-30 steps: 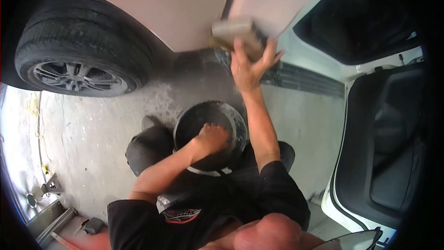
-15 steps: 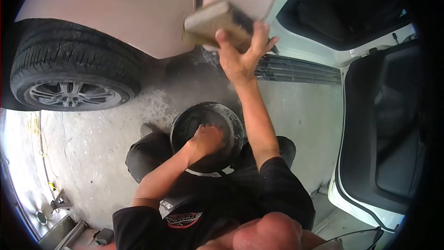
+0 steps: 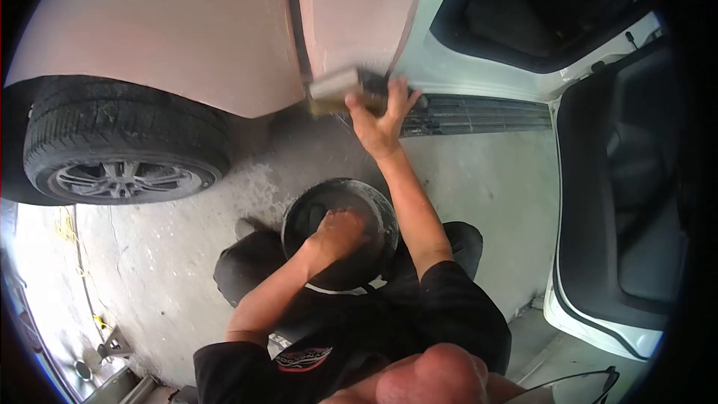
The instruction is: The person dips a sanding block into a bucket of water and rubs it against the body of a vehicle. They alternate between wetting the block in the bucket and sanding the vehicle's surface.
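Note:
My right hand (image 3: 381, 121) grips a blurred, block-shaped sanding pad (image 3: 336, 88), pale on top and yellow-brown along its side. The pad is at the lower part of the pinkish car panel (image 3: 359, 19), above the sill; blur hides whether it touches. Below, my left hand (image 3: 340, 236) reaches into a round dark bucket (image 3: 384, 209) between my knees. Its fingers are down in the murky inside, so their grip is hidden. Something dark (image 3: 303, 218) shows in the bucket, left of that hand.
A tyre and wheel (image 3: 123, 146) stand at the left under the pinkish fender (image 3: 164, 37). On the right is an open car door (image 3: 621, 194). A ribbed dark sill (image 3: 479, 114) runs beneath the door opening. Around the bucket lies stained concrete floor (image 3: 157, 269).
My right hand has moved down toward the sill with the sanding pad. My left hand stays in the bucket. The view has tilted, so the car and bucket sit lower in the picture.

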{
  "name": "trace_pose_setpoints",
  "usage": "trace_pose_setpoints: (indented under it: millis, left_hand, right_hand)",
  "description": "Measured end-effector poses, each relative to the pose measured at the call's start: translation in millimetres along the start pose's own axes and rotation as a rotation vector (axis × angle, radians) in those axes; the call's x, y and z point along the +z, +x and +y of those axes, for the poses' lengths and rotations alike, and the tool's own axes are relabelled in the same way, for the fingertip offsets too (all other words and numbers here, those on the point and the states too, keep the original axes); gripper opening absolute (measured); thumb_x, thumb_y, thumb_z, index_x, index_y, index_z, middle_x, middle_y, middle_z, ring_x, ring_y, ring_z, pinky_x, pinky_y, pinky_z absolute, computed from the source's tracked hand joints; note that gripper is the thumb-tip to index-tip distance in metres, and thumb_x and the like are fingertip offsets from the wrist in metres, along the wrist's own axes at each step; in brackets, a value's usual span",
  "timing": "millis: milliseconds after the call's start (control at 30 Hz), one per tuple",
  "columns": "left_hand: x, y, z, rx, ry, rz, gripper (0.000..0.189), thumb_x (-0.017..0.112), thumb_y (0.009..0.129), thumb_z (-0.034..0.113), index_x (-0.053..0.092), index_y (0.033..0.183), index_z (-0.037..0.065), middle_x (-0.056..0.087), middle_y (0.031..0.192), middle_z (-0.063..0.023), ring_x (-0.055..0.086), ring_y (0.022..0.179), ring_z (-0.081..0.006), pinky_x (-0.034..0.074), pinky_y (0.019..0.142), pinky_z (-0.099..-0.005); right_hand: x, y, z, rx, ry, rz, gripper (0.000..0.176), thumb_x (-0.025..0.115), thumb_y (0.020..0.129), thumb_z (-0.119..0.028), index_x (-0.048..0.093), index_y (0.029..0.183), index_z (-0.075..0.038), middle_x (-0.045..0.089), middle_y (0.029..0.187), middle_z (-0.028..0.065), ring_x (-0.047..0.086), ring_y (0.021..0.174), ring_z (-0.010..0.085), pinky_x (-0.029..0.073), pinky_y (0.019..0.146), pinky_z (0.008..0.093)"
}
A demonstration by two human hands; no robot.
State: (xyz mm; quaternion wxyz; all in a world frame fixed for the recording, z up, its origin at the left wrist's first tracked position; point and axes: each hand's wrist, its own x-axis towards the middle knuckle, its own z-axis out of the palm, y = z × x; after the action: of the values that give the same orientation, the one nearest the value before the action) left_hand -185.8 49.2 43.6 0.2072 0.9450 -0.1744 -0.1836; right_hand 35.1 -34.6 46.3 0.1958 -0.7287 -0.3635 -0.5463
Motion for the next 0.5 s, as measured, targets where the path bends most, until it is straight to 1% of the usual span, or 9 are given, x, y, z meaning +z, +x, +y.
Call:
trace_pose_setpoints:
  millis: [33, 67, 100, 133, 200, 233, 300, 400, 500]
  left_hand:
    - [4, 3, -2, 0.015, -0.014, 0.052, 0.05, 0.069, 0.09, 0.044, 0.061, 0.123, 0.007, 0.069, 0.11, -0.0196, 0.069, 0.108, -0.0419, 0.053, 0.097, -0.0522]
    - [8, 2, -2, 0.01, -0.015, 0.063, 0.05, 0.069, 0.09, 0.044, 0.06, 0.123, 0.007, 0.069, 0.111, -0.0197, 0.069, 0.108, -0.0416, 0.053, 0.097, -0.0521]
    - [12, 0, -3, 0.003, -0.014, 0.065, 0.051, 0.069, 0.09, 0.044, 0.06, 0.124, 0.007, 0.069, 0.111, -0.0197, 0.069, 0.108, -0.0413, 0.053, 0.097, -0.052]
    - [14, 1, -7, -0.004, -0.011, 0.065, 0.051, 0.069, 0.09, 0.044, 0.06, 0.124, 0.007, 0.068, 0.112, -0.0198, 0.069, 0.108, -0.041, 0.053, 0.097, -0.0519]
    - [-2, -5, -4, -0.017, -0.002, -0.085, 0.05, 0.071, 0.09, 0.041, 0.061, 0.124, 0.005, 0.068, 0.118, -0.0216, 0.067, 0.114, -0.0401, 0.053, 0.099, -0.0514]
    - [-4, -8, 1, -0.022, -0.003, -0.157, 0.049, 0.072, 0.09, 0.039, 0.062, 0.124, 0.005, 0.067, 0.12, -0.0226, 0.066, 0.117, -0.0396, 0.052, 0.1, -0.0511]
    - [0, -5, 1, -0.056, -0.025, -0.118, 0.049, 0.072, 0.091, 0.039, 0.061, 0.125, 0.005, 0.067, 0.121, -0.0228, 0.066, 0.118, -0.0395, 0.052, 0.101, -0.0512]
    - [-1, 0, -4, -0.062, 0.009, -0.052, 0.05, 0.073, 0.091, 0.039, 0.061, 0.126, 0.006, 0.067, 0.121, -0.0231, 0.067, 0.115, -0.0397, 0.053, 0.1, -0.051]
    - [3, -5, -4, -0.013, -0.009, 0.055, 0.05, 0.073, 0.091, 0.039, 0.061, 0.127, 0.006, 0.067, 0.121, -0.0226, 0.068, 0.114, -0.0397, 0.053, 0.1, -0.0511]
  right_hand:
    - [11, -26, 8, -0.009, 0.004, -0.019, 0.053, 0.082, 0.085, -0.016, 0.067, 0.13, -0.04, 0.028, 0.155, 0.0255, 0.029, 0.146, 0.0505, 0.002, 0.119, 0.0726]
    - [17, -35, 11, 0.013, 0.03, 0.01, 0.042, 0.084, 0.086, -0.031, 0.072, 0.125, -0.04, 0.033, 0.154, 0.0205, 0.037, 0.142, 0.0498, 0.002, 0.117, 0.0758]
    - [14, -20, 9, 0.018, 0.035, 0.049, 0.041, 0.084, 0.086, -0.031, 0.073, 0.124, -0.04, 0.034, 0.154, 0.0214, 0.038, 0.141, 0.0502, 0.004, 0.116, 0.0766]
    - [5, 15, 3, 0.025, 0.039, 0.089, 0.041, 0.085, 0.085, -0.031, 0.073, 0.124, -0.039, 0.035, 0.153, 0.0222, 0.039, 0.14, 0.0506, 0.005, 0.115, 0.0774]
    - [-29, 92, -17, 0.068, 0.045, 0.065, 0.043, 0.085, 0.085, -0.029, 0.072, 0.125, -0.037, 0.038, 0.15, 0.0254, 0.041, 0.136, 0.0516, 0.011, 0.111, 0.0804]
    - [-28, 112, -16, 0.016, 0.022, 0.127, 0.047, 0.085, 0.085, -0.028, 0.07, 0.128, -0.038, 0.038, 0.15, 0.0248, 0.042, 0.136, 0.0511, 0.014, 0.11, 0.0802]
    - [-22, 94, -12, 0.043, 0.101, 0.163, 0.05, 0.084, 0.086, -0.029, 0.068, 0.131, -0.041, 0.036, 0.152, 0.0212, 0.041, 0.137, 0.0504, 0.012, 0.112, 0.0796]
    - [12, -18, 6, 0.093, 0.055, 0.064, 0.049, 0.085, 0.085, -0.03, 0.068, 0.13, -0.043, 0.033, 0.153, 0.0169, 0.04, 0.137, 0.0497, 0.01, 0.113, 0.0792]
    - [8, -18, 14, 0.031, 0.027, 0.002, 0.05, 0.084, 0.086, -0.031, 0.067, 0.131, -0.045, 0.031, 0.154, 0.015, 0.04, 0.137, 0.0497, 0.008, 0.114, 0.0791]
